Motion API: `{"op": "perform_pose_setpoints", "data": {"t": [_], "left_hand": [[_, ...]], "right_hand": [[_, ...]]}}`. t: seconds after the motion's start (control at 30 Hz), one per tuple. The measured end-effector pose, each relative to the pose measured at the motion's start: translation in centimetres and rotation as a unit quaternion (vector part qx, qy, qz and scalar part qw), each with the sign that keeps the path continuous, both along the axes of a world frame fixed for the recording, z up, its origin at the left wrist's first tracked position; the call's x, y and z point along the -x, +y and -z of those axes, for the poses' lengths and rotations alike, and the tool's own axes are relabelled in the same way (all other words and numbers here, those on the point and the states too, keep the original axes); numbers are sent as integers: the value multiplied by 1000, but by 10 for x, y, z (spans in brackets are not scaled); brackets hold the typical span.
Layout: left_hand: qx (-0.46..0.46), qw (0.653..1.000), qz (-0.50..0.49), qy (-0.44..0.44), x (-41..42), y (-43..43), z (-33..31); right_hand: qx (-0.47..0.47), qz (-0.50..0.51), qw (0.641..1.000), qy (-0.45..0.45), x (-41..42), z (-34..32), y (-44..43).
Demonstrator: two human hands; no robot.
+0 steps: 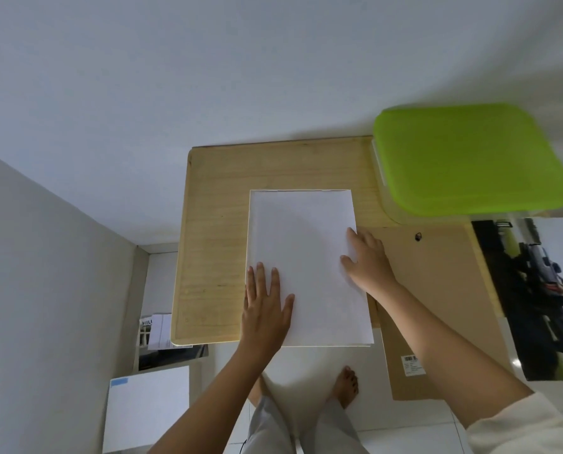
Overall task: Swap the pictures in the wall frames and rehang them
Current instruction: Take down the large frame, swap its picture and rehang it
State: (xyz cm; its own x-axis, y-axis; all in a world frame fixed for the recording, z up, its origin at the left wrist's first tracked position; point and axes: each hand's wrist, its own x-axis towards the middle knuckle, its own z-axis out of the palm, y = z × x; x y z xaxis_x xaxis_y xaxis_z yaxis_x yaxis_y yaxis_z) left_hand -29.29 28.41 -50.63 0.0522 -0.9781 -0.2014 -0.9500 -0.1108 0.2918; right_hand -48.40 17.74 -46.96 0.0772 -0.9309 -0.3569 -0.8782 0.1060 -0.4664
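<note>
A white sheet (303, 244), blank side up, lies over a frame on the wooden table (214, 224); a thin white frame edge shows along its left and bottom sides. My left hand (265, 301) lies flat on the sheet's lower left part, fingers spread. My right hand (367, 257) rests on the sheet's right edge with the fingers curled over it. A brown backing board (437, 290) with a small black hanger and a barcode label lies to the right, partly under my right arm. A printed picture (548, 296) showing a dark vehicle lies at the far right.
A container with a lime green lid (470, 158) stands at the table's back right. White walls rise behind and to the left. On the floor at lower left are a white board (147, 407) with blue tape and some papers (160, 330). My bare feet stand below the table edge.
</note>
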Motion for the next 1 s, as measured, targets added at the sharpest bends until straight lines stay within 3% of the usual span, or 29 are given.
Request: {"op": "perform_pose_setpoints", "data": {"t": [0.47, 1.0], "left_hand": [[-12, 992, -75, 103, -20, -2, -4], [0, 986, -113, 124, -50, -4, -3]], "right_hand": [[16, 60, 997, -46, -16, 7, 12], [20, 35, 996, -78, -50, 9, 16]]}}
